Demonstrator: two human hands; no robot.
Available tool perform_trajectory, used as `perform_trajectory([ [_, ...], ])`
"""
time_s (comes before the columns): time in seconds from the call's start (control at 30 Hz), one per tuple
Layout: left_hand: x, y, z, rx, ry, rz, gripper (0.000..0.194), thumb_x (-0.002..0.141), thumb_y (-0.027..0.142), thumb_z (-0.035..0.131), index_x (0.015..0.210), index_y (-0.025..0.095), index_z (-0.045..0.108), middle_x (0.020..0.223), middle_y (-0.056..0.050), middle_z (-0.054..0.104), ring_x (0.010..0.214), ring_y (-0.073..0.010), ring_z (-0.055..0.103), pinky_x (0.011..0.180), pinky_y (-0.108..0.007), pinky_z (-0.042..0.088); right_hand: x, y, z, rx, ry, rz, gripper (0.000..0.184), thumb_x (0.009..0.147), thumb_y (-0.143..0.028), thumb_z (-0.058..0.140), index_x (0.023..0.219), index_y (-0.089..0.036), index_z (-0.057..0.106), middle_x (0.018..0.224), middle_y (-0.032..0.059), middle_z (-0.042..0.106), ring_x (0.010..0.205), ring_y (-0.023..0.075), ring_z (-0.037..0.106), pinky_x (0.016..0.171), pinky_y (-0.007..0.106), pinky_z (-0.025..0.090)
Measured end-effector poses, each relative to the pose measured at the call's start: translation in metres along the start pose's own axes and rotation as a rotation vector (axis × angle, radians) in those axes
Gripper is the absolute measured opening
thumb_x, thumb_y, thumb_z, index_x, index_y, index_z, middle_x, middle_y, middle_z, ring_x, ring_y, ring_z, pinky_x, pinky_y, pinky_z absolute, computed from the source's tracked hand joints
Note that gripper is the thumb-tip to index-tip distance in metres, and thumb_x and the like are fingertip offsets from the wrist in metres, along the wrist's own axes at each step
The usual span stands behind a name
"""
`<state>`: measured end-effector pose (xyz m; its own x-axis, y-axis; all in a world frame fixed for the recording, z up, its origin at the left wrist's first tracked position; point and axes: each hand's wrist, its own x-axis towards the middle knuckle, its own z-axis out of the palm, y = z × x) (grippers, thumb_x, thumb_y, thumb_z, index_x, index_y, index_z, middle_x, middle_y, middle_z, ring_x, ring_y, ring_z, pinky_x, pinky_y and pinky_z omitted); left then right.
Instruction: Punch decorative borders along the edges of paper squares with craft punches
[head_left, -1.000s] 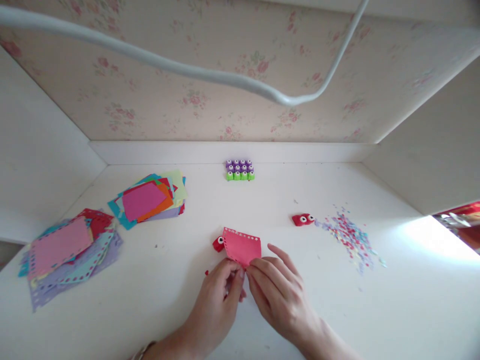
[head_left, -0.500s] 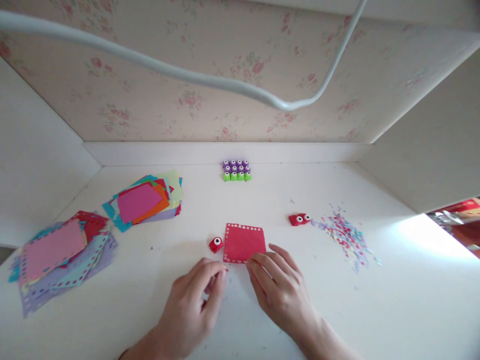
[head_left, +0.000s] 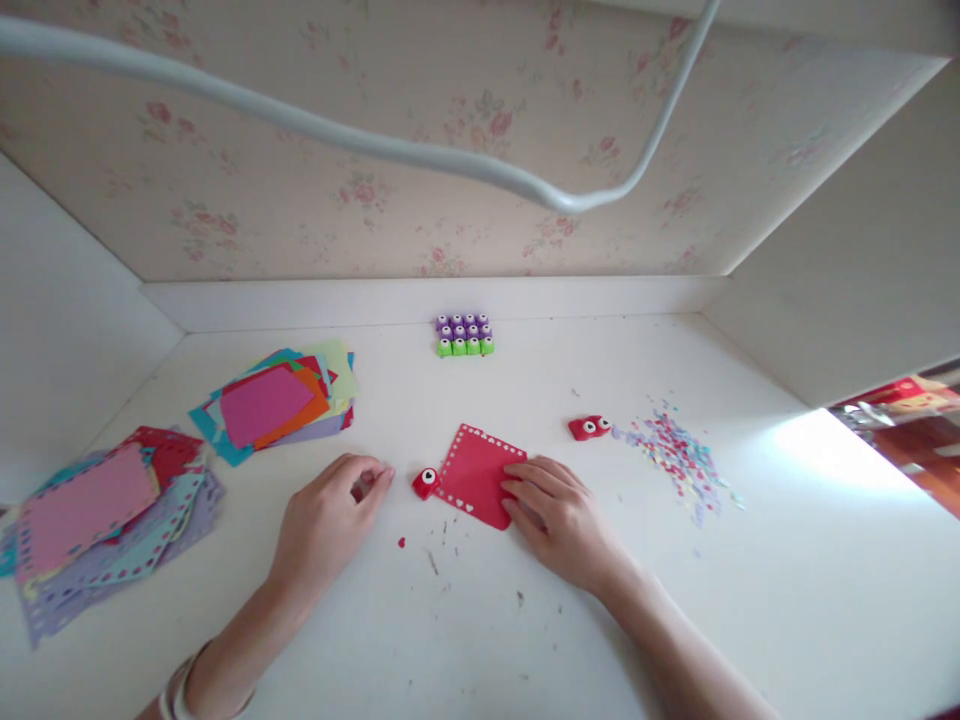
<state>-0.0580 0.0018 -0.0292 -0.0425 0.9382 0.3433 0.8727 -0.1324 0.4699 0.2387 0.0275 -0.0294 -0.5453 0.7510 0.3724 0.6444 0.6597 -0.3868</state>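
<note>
Between the hands [head_left: 330, 515] [head_left: 555, 510] lies red paper [head_left: 474, 475], touching the right.

On the desk [head_left: 405, 400], the sheet [head_left: 474, 475] lies right of a punch [head_left: 425, 485], left of the confetti [head_left: 679, 452], before the punch rows [head_left: 466, 333]; stacks [head_left: 266, 405] lie far left

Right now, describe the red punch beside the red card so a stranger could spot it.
On the white desk, find the right hand resting on a red card. The punch sits at the card's left corner. It stands alone, unlike the paired red punches near the confetti.
</note>
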Motion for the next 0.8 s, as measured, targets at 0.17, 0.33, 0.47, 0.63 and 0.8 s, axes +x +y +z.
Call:
perform_trajectory([
  [0.17, -0.003, 0.012, -0.002, -0.076, 0.024, 0.066, 0.01, 0.096, 0.03, 0.053, 0.096, 0.021, 0.059, 0.091, 0.0, 0.065, 0.066, -0.0105, 0.059, 0.065, -0.023, 0.047, 0.0, -0.005, -0.004, -0.055, 0.036, 0.103, 0.021, 0.095, -0.029, 0.056, 0.106, -0.019, 0.07, 0.104, 0.0098, 0.07, 0.092, 0.0235, 0.063, 0.082, 0.041, 0.053],
  [0.33, -0.009, 0.029, 0.003, -0.063, -0.06, 0.149, 0.03, 0.092, 0.037, 0.059, 0.118, 0.023, 0.057, 0.112, -0.006, 0.064, 0.096, -0.0194, 0.063, 0.085, -0.031, 0.052, 0.002, -0.009, -0.01, -0.025, -0.038, 0.016, 0.032, 0.09, -0.034, 0.062, 0.12, -0.022, 0.065, 0.126, 0.0103, 0.063, 0.116, 0.028, 0.056, 0.099, 0.049, 0.045],
  [0.47, -0.012, 0.032, 0.011, -0.044, -0.095, 0.192, 0.033, 0.092, 0.035, 0.059, 0.123, 0.022, 0.056, 0.116, -0.008, 0.064, 0.108, -0.0232, 0.061, 0.096, -0.038, 0.05, 0.003, -0.008, -0.004, -0.012, -0.035, -0.018, 0.024, 0.093, -0.03, 0.06, 0.114, -0.023, 0.068, 0.115, 0.0078, 0.069, 0.105, 0.023, 0.062, 0.097, 0.044, 0.046],
  [0.63, -0.014, 0.034, 0.016, -0.128, -0.127, 0.199, 0.024, 0.096, 0.027, 0.055, 0.119, 0.023, 0.06, 0.113, -0.007, 0.066, 0.106, -0.0208, 0.063, 0.097, -0.036, 0.051, 0.003, -0.011, 0.002, -0.028, 0.026, -0.114, 0.019, 0.095, -0.016, 0.054, 0.105, -0.021, 0.07, 0.098, 0.0049, 0.073, 0.091, 0.0186, 0.065, 0.087, 0.038, 0.049],
  [0.8, -0.014, 0.036, 0.016, -0.164, -0.16, 0.236, 0.025, 0.097, 0.026, 0.053, 0.121, 0.022, 0.058, 0.114, -0.007, 0.066, 0.107, -0.02, 0.062, 0.098, -0.036, 0.05, 0.001, -0.012, 0.004, -0.008, 0.023, -0.144, 0.02, 0.095, -0.014, 0.054, 0.107, -0.02, 0.069, 0.102, 0.0056, 0.073, 0.089, 0.0169, 0.065, 0.081, 0.033, 0.052],
])
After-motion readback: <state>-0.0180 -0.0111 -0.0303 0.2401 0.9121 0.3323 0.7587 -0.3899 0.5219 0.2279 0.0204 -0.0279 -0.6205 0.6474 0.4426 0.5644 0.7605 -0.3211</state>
